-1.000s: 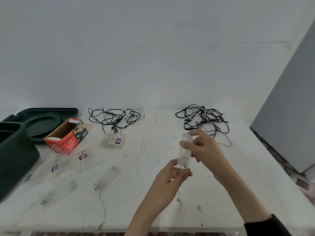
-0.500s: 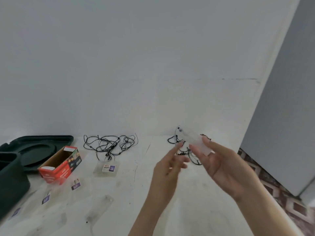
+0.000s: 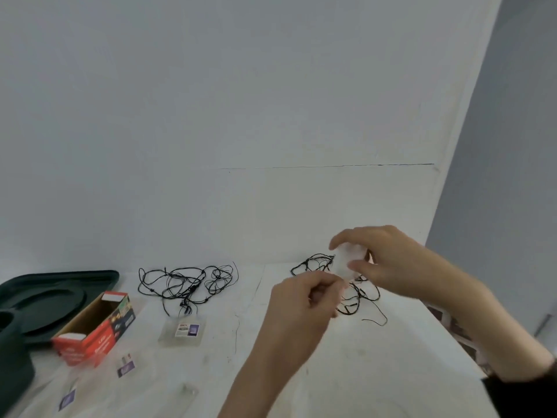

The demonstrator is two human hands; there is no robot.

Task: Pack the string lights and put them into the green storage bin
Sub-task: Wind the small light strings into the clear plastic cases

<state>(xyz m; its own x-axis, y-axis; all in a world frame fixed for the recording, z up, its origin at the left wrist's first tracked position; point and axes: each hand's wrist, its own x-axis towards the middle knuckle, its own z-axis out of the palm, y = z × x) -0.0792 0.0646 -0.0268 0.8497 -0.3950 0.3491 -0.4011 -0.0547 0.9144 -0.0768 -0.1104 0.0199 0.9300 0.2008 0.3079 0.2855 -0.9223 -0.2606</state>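
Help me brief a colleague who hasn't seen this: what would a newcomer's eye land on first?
The right hand pinches a small clear plastic packet right of centre, the left hand curled just below it. Behind them a black string-light tangle lies on the white table, a second tangle to its left. At far left sit an open red box and the dark green bin.

Tabletop (image 3: 250,285) bare at centre (between the wire tangles (image 3: 187,282)); red box (image 3: 90,336) flanks green bin (image 3: 12,366).

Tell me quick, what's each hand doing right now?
Left hand: fingers curled under the clear plastic packet; grip cannot be told.
Right hand: grips the clear plastic packet.
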